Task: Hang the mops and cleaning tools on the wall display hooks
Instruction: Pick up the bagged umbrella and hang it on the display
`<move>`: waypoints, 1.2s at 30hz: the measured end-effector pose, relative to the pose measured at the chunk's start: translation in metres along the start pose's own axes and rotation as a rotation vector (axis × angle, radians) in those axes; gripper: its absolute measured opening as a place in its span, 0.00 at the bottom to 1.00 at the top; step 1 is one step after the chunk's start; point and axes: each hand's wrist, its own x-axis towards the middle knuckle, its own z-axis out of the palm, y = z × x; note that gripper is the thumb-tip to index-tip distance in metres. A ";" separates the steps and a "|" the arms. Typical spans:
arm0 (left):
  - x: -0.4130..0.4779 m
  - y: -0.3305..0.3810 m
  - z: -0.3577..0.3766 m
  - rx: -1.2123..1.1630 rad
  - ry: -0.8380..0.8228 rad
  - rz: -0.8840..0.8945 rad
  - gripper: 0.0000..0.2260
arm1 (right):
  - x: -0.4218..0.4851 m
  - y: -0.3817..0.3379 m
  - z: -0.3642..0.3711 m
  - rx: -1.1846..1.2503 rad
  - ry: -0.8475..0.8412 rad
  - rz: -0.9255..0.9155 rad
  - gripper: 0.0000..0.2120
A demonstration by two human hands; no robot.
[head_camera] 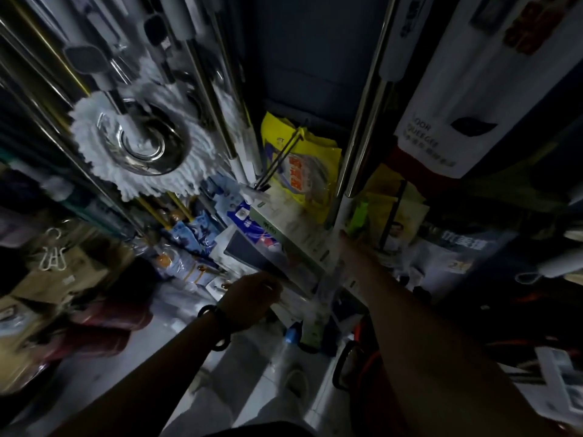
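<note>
Clutter worries me: my left hand [249, 299] pinches the packaged mop head [277, 247], right hand [345, 239] grip hidden, on its pole [362, 146]; lifting could snag the spin mop [132, 143] above.

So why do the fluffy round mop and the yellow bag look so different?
The round mop head is white and stringy with a shiny metal disc in its middle; the yellow bag is flat, smooth and printed with red. The mop head sits on a pole among other poles on the left; the bag hangs further back, in the middle. Neither hand touches them, and both sit up on the display.
</note>
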 end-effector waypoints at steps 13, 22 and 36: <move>-0.015 -0.005 0.006 -0.159 -0.060 0.075 0.07 | -0.085 0.067 0.009 -0.372 0.011 -0.412 0.30; -0.034 -0.010 -0.006 -0.050 -0.171 0.144 0.14 | -0.205 0.037 0.020 -0.198 0.016 -0.428 0.20; -0.111 0.032 -0.038 -0.245 -0.002 0.756 0.32 | -0.410 -0.072 0.036 -0.311 0.188 -0.844 0.13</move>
